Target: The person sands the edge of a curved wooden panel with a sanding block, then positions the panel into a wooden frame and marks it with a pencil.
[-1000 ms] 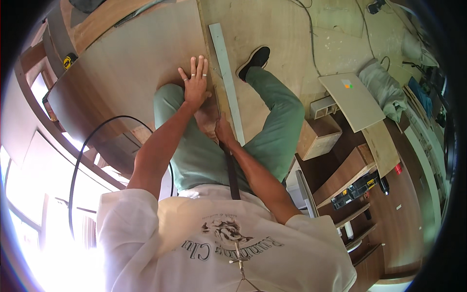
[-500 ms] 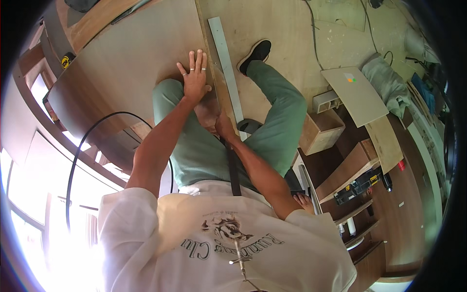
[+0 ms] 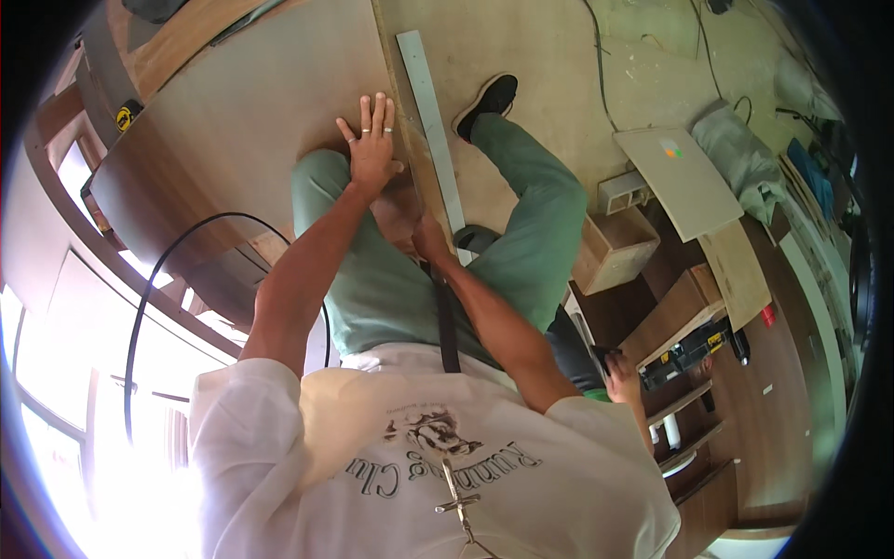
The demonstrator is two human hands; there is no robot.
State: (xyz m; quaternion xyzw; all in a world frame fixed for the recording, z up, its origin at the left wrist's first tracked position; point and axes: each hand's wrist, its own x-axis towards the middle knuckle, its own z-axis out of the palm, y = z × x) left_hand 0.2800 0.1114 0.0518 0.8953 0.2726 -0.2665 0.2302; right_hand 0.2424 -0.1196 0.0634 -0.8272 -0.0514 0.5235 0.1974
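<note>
My left hand (image 3: pixel 373 154) lies open on a large brown wooden panel (image 3: pixel 251 102), fingers spread near its right edge, with rings on some of them. Lower down, beside that same edge, my right hand (image 3: pixel 429 239) is closed, its knuckles toward the panel. What it grips is hidden from this angle. My left knee is against the panel. Just right of the panel edge, a long pale flat strip (image 3: pixel 430 130) lies on the floor.
A black cable (image 3: pixel 191 228) loops at the left. A yellow-black tape measure (image 3: pixel 128 115) sits far left. At right are a wooden box (image 3: pixel 615 252), a pale board (image 3: pixel 684 182) and a black-yellow tool (image 3: pixel 684 354). A co-worker's hand (image 3: pixel 621 379) holds something dark at lower right.
The co-worker's hand at lower right has moved up and right and now holds a dark object. Both of my hands stay nearly where they were.
</note>
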